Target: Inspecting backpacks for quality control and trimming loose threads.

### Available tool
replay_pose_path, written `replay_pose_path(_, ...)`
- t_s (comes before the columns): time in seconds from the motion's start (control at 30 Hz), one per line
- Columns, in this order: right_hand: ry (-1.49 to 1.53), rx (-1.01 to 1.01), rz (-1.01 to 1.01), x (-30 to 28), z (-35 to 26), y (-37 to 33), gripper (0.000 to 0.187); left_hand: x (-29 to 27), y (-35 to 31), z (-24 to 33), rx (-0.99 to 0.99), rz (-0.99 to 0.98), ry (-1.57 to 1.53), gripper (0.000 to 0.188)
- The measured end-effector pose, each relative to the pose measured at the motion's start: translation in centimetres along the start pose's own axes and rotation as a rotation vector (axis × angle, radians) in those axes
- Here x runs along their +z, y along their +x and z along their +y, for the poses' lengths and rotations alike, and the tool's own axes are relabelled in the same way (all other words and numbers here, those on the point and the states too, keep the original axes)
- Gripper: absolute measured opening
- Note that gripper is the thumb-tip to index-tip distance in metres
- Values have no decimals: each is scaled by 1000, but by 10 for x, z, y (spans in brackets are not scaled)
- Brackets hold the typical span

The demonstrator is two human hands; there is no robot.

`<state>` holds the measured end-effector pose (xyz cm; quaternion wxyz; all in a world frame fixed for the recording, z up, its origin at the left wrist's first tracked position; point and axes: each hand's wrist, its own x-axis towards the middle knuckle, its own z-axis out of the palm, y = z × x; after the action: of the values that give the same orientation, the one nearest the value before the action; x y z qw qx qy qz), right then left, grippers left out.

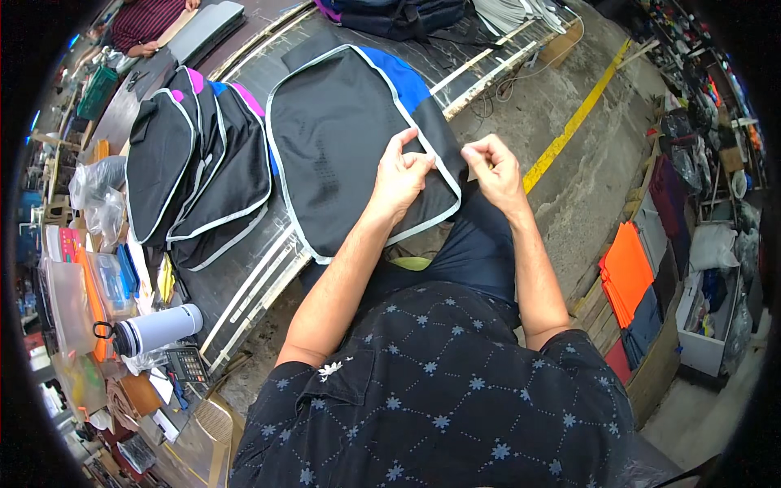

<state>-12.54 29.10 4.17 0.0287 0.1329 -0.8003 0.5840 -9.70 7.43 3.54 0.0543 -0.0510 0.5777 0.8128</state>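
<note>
A black bag piece [325, 154] with pale grey edge binding and a blue corner lies on the table in front of me. Over its right edge is my left hand [399, 180], thumb and fingertips closed together and one finger stretched out; I cannot make out what it pinches. To the right, just off the piece, my right hand [498, 175] is closed in a pinch. Something small and pale shows by its fingertips, too small to name. Beside the piece on the left, several similar black bag pieces [203, 163] with grey binding and pink corners lie overlapped.
A grey bottle [163, 329] and a calculator [187, 366] stand at the table's left end. A black and purple bag [390, 18] lies at the far side. A person [150, 24] works at far left. Orange fabric [626, 272] lies at right, past the yellow floor line [573, 122].
</note>
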Motion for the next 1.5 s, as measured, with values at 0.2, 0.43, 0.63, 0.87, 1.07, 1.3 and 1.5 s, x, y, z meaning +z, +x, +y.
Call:
replay_pose_path(0.2, 124, -2, 275, 0, 1, 1, 36, -3, 2, -9, 70, -61, 70, 46)
replay_pose_path(0.43, -372, 78, -52, 14, -45, -25, 37, -9, 14, 13, 518, -32, 891, 18)
replay_pose_path(0.63, 338, 307, 51, 23, 12, -22, 24, -9, 29, 20, 569, -62, 901, 22)
replay_pose_path(0.87, 563, 513, 30, 22, 21, -25, 21, 7, 4, 13, 618, -7, 941, 37)
replay_pose_path(1.07, 536, 495, 142, 27, -1, -25, 18, 18, -33, 24, 646, -173, 801, 39)
replay_pose_path(1.3, 650, 327, 699, -49, 24, -5, 19, -64, -96, 91, 334, 86, 674, 26)
replay_pose_path(1.5, 272, 231, 573, -68, 24, -28, 19, -188, -144, 116, 301, 451, 1203, 47)
